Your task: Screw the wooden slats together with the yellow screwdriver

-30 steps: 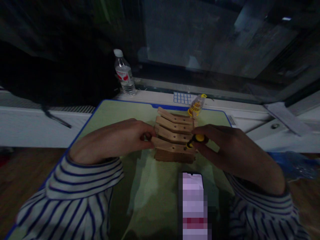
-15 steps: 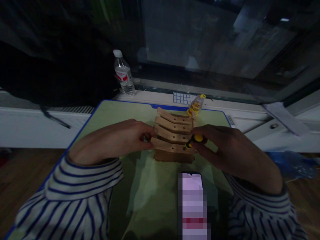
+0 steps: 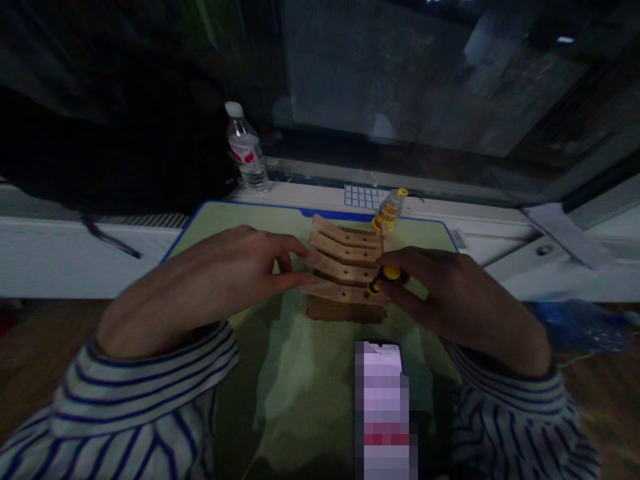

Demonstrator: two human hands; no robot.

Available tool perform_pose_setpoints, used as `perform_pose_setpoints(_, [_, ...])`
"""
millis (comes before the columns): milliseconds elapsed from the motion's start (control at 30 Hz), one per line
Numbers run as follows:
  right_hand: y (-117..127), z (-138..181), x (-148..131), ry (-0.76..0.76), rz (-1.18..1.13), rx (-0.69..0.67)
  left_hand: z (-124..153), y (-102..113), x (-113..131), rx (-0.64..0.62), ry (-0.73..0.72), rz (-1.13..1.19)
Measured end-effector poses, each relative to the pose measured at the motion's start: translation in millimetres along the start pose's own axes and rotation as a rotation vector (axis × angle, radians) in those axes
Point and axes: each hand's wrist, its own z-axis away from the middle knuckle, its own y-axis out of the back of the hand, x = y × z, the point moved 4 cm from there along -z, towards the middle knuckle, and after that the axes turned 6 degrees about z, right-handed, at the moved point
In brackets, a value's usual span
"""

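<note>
– Since a second ago the left hand (image 3: 220, 283) has loosened. Its fingers (image 3: 293, 279) no longer pinch the end of the nearest slat. They lie spread, tips resting against the left ends of the slats (image 3: 343, 267), closed round nothing. The forearm has also come up nearer the camera.

– And the wood itself?

– Same spot, in the middle of the bench (image 3: 295, 380), just beyond the phone (image 3: 383, 400). Four slats lie fanned one over another on a darker block (image 3: 345, 311). I'd judge that much is in place.

– What looks undone?

– Holes show open along the upper slats. The screwdriver (image 3: 383, 277) has its tip at a hole near the right end of the nearest slat. So the fastening seems to me partway, at that slat. Whether a screw sits in the hole is too dark to tell.

– The other hand?

– The right hand (image 3: 450, 300) is closed round the screwdriver's yellow-and-black handle, just right of the stack, and has hardly shifted.

– Room to move?

– The widest room is on the left, between the stack and the bench's blue edge. The bottle (image 3: 243, 148) stands well back on the sill (image 3: 300, 193). Behind the stack a yellow tube (image 3: 389, 210) lies near the far edge, close to the top slat. The phone crowds the near side. To the right, the bench ends not far beyond the hand.
</note>
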Motion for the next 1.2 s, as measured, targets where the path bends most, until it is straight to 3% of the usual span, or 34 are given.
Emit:
perform_pose_setpoints(100, [0, 1, 1, -0.007, -0.001, 0.006, -6, -5, 22, 0.074, -0.105, 0.098])
perform_pose_setpoints(233, [-2, 2, 3, 0.014, -0.012, 0.019, -26, -35, 53, -0.023, -0.272, 0.327])
perform_pose_setpoints(367, [-3, 2, 5, -0.003, -0.001, 0.019, -38, -57, 68, -0.041, -0.317, 0.407])
perform_pose_setpoints(567, [-5, -1, 5, -0.003, -0.003, 0.046, -42, -64, 65, 0.026, -0.267, 0.399])
perform_pose_setpoints(1200, [2, 2, -2, 0.081, -0.052, 0.059, -43, -68, 58, -0.098, -0.324, 0.361])
